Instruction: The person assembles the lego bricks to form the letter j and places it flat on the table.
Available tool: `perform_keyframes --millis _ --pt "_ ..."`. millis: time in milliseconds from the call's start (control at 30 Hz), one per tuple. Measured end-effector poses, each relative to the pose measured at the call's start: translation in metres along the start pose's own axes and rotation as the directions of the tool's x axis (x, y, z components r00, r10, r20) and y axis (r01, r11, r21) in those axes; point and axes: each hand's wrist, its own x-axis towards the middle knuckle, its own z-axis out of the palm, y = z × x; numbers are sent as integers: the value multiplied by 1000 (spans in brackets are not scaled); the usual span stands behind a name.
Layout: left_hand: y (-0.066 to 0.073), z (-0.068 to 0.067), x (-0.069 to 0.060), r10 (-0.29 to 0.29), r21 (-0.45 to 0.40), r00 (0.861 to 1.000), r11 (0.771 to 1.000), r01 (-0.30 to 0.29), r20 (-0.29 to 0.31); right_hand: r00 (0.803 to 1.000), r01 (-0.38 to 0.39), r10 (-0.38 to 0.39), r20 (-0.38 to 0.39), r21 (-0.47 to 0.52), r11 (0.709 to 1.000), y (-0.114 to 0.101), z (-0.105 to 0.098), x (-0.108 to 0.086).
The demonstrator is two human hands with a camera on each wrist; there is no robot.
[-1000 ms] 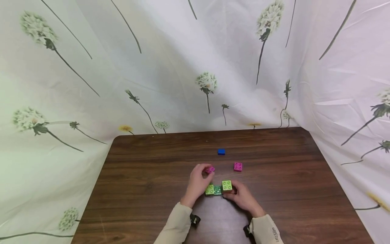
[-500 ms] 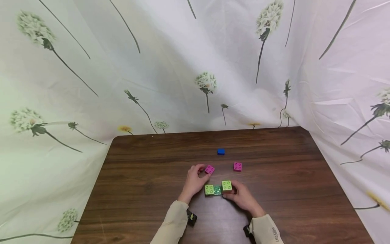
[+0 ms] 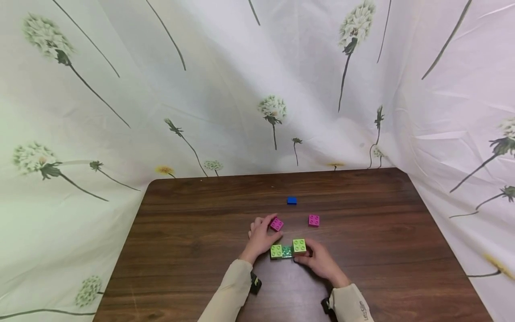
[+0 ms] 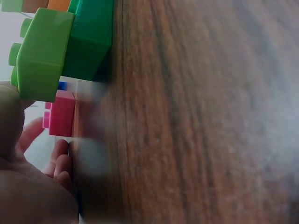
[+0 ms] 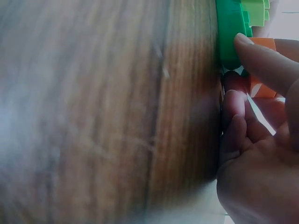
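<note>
My left hand (image 3: 259, 237) spreads its thumb and index finger about a pink brick (image 3: 276, 224). In the left wrist view that pink brick (image 4: 61, 113) rests on the table, studs sideways in the picture, and the thumb looks apart from it. My right hand (image 3: 321, 259) pinches the right end of a built piece: a long green base brick (image 3: 287, 252), a light green brick (image 3: 276, 251) on its left and a taller stack topped by a light green brick (image 3: 299, 246) on its right. In the right wrist view, the thumb presses the green base (image 5: 229, 37) beside an orange brick (image 5: 262, 70).
A second pink brick (image 3: 314, 220) lies behind the built piece, to the right. Farther back is a small blue brick (image 3: 291, 201). The brown wooden table (image 3: 189, 214) ends at a white flower-printed cloth (image 3: 225, 112).
My left fingers have come off the near pink brick, drawn back left, then spread around it again. That brick turned slightly. The right hand and built piece have stayed put.
</note>
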Motion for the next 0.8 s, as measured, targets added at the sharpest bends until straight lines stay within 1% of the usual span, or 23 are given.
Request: perform_keyframes --millis 67,200,367,500,633,700,800 --pt "1 0 0 -6 11 1000 1000 6 3 1000 5 -5 -1 6 1000 0 0 0" --pt "1 -1 1 1 12 1000 1000 -1 9 1000 13 -13 -2 7 1000 0 0 0" --pt "-5 -4 5 16 -2 1000 1000 -16 16 1000 9 -9 -2 1 1000 -1 0 -1" --pt "-9 -5 6 5 -18 1000 1000 -4 30 1000 -2 2 -1 0 1000 0 -1 -1" --pt "-11 -6 5 -16 -7 999 1000 16 47 1000 -16 16 1 -7 1000 0 -1 -1" --pt "-11 -6 5 -22 -10 999 1000 23 45 1000 -20 20 2 -4 1000 -1 -1 -1" --pt "-11 -7 4 -14 -20 999 1000 14 28 1000 -25 25 0 2 1000 -1 -1 -1"
